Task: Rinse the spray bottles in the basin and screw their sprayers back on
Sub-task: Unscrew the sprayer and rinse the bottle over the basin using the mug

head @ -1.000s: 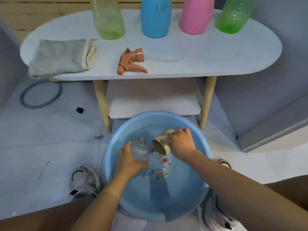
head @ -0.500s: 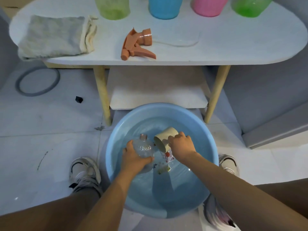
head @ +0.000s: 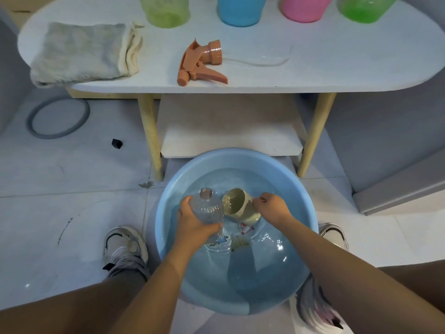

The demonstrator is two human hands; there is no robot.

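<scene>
Five bottles are in view: four coloured ones cut off by the top edge along the back of the white worktop (head: 337, 68), namely a yellow-green bottle (head: 165, 10), a blue bottle (head: 240, 9), a pink bottle (head: 304, 8) and a green bottle (head: 366, 8), and one clear bottle (head: 207, 208) with no sprayer on its open neck. There is one loose sprayer, the orange sprayer (head: 199, 62), lying on its side near the front of the worktop with its thin clear tube trailing to the right. One grey cloth (head: 84, 53) lies folded at the worktop's left end. One blue basin (head: 168, 196) sits on the tiled floor in front of the worktop's lower shelf (head: 228, 131) and holds shallow water, with a cartoon print showing on its bottom. Over the water, the left hand (head: 192, 227) has its grip wrapped closed around the body of the clear bottle, neck pointing away and up. The right hand (head: 272, 208) has its grip closed on a beige cup (head: 240, 206), tilted with its mouth just beside the bottle's shoulder. Two shoes flank the basin, the left shoe (head: 125, 244) and the right shoe (head: 333, 235). A grey ring (head: 31, 126) and a small black piece (head: 117, 143) lie on the floor to the left.
</scene>
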